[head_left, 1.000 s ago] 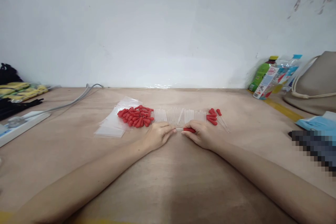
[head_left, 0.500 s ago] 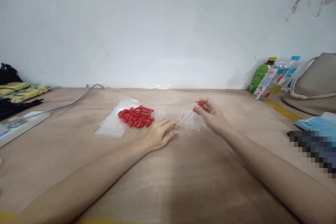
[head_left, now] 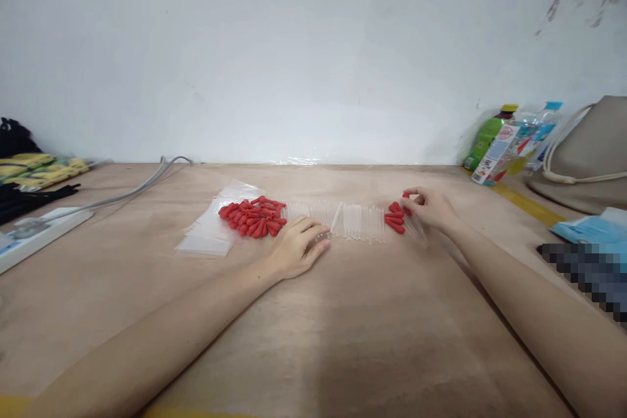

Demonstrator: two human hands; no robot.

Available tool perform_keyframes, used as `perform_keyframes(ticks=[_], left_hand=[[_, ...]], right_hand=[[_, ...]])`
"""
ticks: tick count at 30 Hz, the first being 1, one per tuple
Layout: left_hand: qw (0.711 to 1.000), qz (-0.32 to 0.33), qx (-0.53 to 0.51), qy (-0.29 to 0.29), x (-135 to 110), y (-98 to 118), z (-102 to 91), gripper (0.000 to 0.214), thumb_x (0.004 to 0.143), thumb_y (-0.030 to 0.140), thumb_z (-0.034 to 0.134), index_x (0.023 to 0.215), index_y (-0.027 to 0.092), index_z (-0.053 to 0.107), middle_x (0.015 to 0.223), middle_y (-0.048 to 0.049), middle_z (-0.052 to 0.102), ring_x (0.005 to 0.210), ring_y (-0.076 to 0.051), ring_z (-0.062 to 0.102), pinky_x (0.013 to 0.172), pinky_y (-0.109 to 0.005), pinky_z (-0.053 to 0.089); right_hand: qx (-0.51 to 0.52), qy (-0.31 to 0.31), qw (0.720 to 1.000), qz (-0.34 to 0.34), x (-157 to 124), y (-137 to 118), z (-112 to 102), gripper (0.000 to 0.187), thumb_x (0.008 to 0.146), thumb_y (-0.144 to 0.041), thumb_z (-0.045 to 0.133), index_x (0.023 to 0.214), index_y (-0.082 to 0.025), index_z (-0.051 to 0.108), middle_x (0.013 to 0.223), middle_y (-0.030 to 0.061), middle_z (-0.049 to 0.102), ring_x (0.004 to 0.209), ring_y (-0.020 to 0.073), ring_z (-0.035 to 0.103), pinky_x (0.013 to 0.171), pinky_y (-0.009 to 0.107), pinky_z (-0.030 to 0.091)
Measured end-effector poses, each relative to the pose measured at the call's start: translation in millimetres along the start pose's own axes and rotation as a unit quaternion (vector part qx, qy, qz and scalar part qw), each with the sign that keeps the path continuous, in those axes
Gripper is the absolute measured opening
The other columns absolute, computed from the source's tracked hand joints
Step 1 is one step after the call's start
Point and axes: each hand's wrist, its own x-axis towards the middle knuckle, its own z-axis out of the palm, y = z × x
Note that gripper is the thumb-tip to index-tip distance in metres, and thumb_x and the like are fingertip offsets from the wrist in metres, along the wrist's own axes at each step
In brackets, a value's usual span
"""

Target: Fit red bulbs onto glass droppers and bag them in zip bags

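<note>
My left hand (head_left: 296, 247) rests at the near side of a row of clear glass dropper tubes (head_left: 362, 221), its fingers stretched over them and the thumb apart. To its left lies a heap of red rubber bulbs (head_left: 252, 217). My right hand (head_left: 431, 207) pinches the red bulb (head_left: 406, 196) of a dropper at the right end of the row. The tube of that dropper is mostly hidden or blurred. Just below its fingertips are several other red-bulbed droppers (head_left: 394, 222), with clear tubes (head_left: 417, 232) showing faintly under the hand.
White plastic bags (head_left: 203, 235) lie partly under the bulbs. A power strip (head_left: 53, 225) with a grey cable is at the left. On the right stand bottles (head_left: 490, 137) and a beige bag (head_left: 582, 150), with a blue face mask (head_left: 590, 228) nearer. A wall closes the back.
My right hand has moved right with the dropper, away from my left hand and over to the other red-bulbed droppers, which its arm hid before. My left hand has barely moved.
</note>
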Motion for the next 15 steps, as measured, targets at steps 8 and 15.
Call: perform_keyframes(ticks=[8, 15], left_hand=[[1.000, -0.004, 0.016, 0.004, 0.3, 0.5, -0.3, 0.022, 0.084, 0.028, 0.047, 0.099, 0.017, 0.060, 0.093, -0.0070, 0.059, 0.089, -0.019, 0.052, 0.080, -0.034, 0.042], [0.992, -0.070, 0.096, 0.046, 7.9, 3.5, -0.1, 0.014, 0.080, 0.025, 0.050, 0.085, 0.018, 0.061, 0.096, -0.0063, 0.055, 0.093, -0.022, 0.047, 0.084, -0.038, 0.039]], right_hand=[[-0.034, 0.049, 0.998, 0.034, -0.2, -7.9, -3.6, 0.025, 0.072, -0.034, 0.053, 0.086, -0.015, 0.061, 0.062, 0.0015, 0.058, 0.060, 0.0150, 0.054, 0.054, 0.025, 0.036], [0.001, -0.031, 0.995, -0.098, -21.4, -50.8, 4.1, 0.022, 0.072, -0.039, 0.051, 0.066, -0.019, 0.060, 0.055, -0.0011, 0.055, 0.053, 0.0115, 0.048, 0.052, 0.023, 0.032]])
